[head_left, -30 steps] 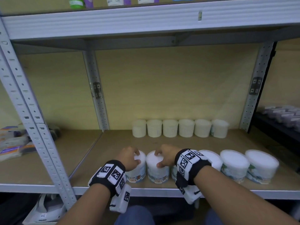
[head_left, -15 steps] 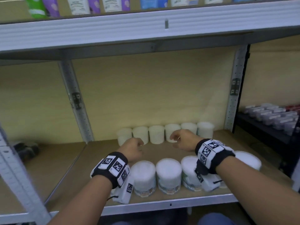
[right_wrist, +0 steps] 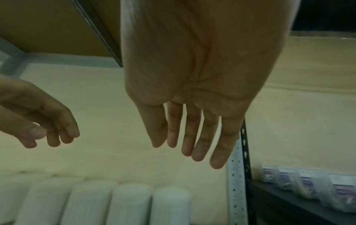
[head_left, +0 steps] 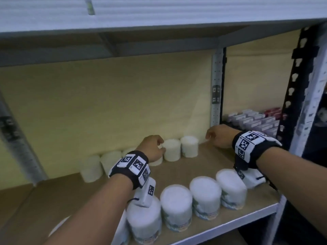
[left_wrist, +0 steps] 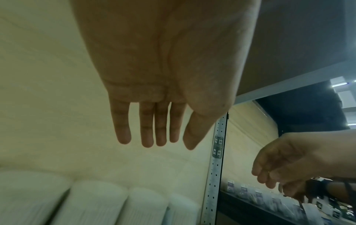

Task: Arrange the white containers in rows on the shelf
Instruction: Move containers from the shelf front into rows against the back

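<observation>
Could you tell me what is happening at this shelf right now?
A person is sorting white containers into rows on a wooden shelf. One row stands along the back wall and another along the front edge. Both hands reach toward the back row and hold nothing. The left hand hovers over that row with its fingers loose, and the right hand is out past the row's right end, near the metal upright, also open.

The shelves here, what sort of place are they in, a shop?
Probably a shop or stockroom: metal racking holds a back row of identical white containers, and small boxed goods line the next bay.
</observation>
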